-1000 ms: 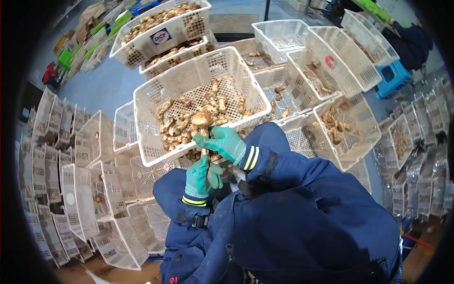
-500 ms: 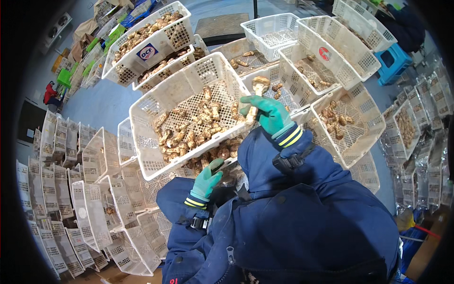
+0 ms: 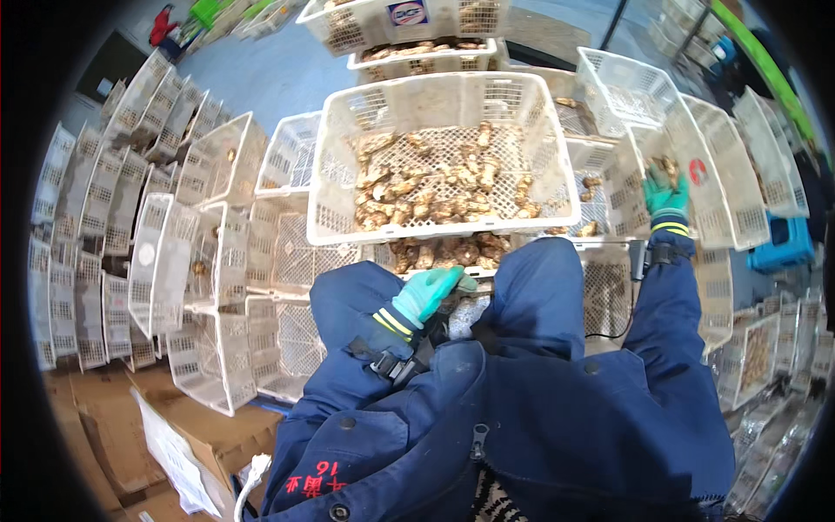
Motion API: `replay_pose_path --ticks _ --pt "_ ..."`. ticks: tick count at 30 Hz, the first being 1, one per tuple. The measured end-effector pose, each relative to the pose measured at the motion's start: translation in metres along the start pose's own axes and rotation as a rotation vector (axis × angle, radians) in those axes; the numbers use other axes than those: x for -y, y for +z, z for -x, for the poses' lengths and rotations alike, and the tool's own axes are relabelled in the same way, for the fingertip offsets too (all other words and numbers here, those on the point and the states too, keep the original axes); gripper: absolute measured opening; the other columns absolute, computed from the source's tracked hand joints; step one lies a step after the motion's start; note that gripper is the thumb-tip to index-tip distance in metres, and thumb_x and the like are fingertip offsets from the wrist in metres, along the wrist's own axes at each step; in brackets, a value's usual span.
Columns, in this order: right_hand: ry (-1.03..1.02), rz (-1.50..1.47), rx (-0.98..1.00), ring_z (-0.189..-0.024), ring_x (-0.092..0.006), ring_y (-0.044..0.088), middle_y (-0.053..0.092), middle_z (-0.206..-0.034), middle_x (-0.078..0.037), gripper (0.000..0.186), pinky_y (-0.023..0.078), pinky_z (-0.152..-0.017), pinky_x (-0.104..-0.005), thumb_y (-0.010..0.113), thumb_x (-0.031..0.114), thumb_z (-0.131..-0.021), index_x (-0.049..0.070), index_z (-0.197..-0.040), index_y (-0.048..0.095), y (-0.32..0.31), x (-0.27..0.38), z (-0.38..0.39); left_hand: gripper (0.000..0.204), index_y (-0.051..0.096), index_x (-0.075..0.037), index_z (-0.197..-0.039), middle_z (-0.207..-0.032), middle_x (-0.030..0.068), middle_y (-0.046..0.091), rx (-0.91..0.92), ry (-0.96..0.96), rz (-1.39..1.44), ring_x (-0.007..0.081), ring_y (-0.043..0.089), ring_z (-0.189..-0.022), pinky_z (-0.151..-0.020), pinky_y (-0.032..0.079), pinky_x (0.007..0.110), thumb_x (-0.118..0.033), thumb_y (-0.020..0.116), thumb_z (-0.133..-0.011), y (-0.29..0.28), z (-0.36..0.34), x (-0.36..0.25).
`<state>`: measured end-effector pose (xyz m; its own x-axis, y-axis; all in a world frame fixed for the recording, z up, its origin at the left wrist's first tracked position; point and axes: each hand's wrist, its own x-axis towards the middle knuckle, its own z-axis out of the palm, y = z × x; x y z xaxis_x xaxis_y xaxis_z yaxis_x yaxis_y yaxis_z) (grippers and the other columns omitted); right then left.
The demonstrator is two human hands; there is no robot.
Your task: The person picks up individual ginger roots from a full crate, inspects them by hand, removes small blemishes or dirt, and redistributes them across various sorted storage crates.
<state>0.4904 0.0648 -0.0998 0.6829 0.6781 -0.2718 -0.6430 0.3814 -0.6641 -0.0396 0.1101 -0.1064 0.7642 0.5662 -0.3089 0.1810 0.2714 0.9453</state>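
Observation:
My right hand (image 3: 668, 198), in a green glove, reaches out to the right over a white mesh crate (image 3: 628, 187). A brown mushroom (image 3: 665, 165) shows at its fingertips, and the fingers appear closed around it. My left hand (image 3: 426, 296), gloved too, rests above my lap with its fingers stretched out, and no object shows in it. In front of me stands a large white crate (image 3: 444, 87) with many brown-and-cream mushrooms (image 3: 461, 178) spread over its mesh floor. Below its near edge, more mushrooms (image 3: 452, 252) fill another crate, partly hidden.
Filled crates (image 3: 422, 59) are stacked behind the large one. White crates (image 3: 291, 148) surround me on the left, with tall stacks (image 3: 91, 235) beyond. A blue stool (image 3: 783, 244) stands at the right. Cardboard boxes (image 3: 200, 426) lie at the lower left.
My right hand has carried the mushroom from beside the large crate out to the crate on the right. My view has turned, and my left hand stays near my lap.

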Motion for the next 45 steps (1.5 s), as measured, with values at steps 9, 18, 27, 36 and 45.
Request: replay_pose_path --ticks 9,18,27,36,45 --pt "-0.368 1.19 1.3 -0.099 -0.017 0.06 0.063 -0.109 -0.007 0.037 0.043 -0.09 -0.0271 0.048 0.027 -0.092 0.004 -0.121 0.054 0.263 -0.137 0.076 0.039 0.058 0.002 -0.113 -0.105 0.0087 0.063 0.028 0.284 0.084 0.0177 0.06 -0.096 -0.086 0.046 0.029 -0.03 0.043 -0.096 -0.001 -0.006 -0.003" --pt "0.129 2.206 1.622 -0.087 -0.0271 0.061 0.063 -0.105 -0.016 0.056 0.047 -0.077 -0.0387 0.054 0.046 -0.082 0.008 -0.123 0.051 0.327 -0.352 0.111 0.032 0.058 0.001 -0.114 -0.104 0.0079 0.064 -0.072 0.264 0.281 0.013 0.061 -0.086 -0.078 0.047 0.025 -0.022 0.044 -0.096 -0.018 0.009 -0.019" --pt "-0.14 2.342 1.491 -0.103 -0.0315 0.058 0.061 -0.111 -0.016 0.055 0.044 -0.088 -0.0414 0.055 0.049 -0.079 0.008 -0.117 0.054 0.303 -0.381 0.136 0.025 0.058 0.003 -0.109 -0.099 0.0106 0.065 -0.13 0.492 0.22 0.0171 0.063 -0.091 -0.083 0.048 0.028 -0.014 0.049 -0.094 -0.019 0.008 -0.019" --pt "0.424 1.182 1.111 -0.064 -0.0139 0.058 0.059 -0.073 -0.005 0.041 0.047 -0.061 -0.0268 0.06 0.043 -0.085 0.003 -0.094 0.062 0.333 -0.274 0.142 0.03 0.053 0.001 -0.119 -0.102 0.0074 0.064 -0.353 0.51 0.415 0.013 0.059 -0.09 -0.079 0.047 0.024 -0.012 0.048 -0.093 -0.024 0.007 -0.019" --pt "0.482 0.831 0.708 -0.089 -0.0122 0.056 0.059 -0.094 -0.002 0.026 0.045 -0.08 -0.0263 0.052 0.025 -0.091 0.005 -0.107 0.058 0.262 -0.223 0.243 0.058 0.025 0.001 -0.139 -0.105 0.0178 0.061 -0.351 0.366 0.734 0.0229 0.064 -0.087 -0.074 0.055 0.031 -0.014 0.054 -0.091 -0.018 0.02 -0.043"
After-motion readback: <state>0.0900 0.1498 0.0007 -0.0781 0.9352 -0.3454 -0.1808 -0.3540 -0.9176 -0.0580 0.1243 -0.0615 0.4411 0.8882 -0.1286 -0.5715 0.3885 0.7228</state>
